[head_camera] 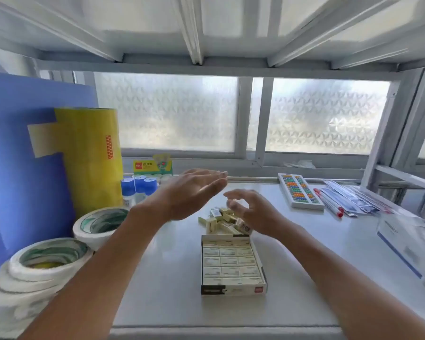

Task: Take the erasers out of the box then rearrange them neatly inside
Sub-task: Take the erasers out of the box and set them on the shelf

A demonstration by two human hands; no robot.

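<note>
An open cardboard box lies on the white table in front of me, filled with a flat layer of wrapped cream erasers in neat rows. Just behind the box is a loose heap of erasers. My left hand hovers above and left of the heap, fingers straight, holding nothing. My right hand is over the right side of the heap with fingers loosely curled; it hides part of the pile, and I cannot tell whether it holds an eraser.
Rolls of white tape are stacked at the left, with a yellow roll and a blue board behind. Blue-capped bottles stand near the window. An abacus, pens and a clear box lie at the right.
</note>
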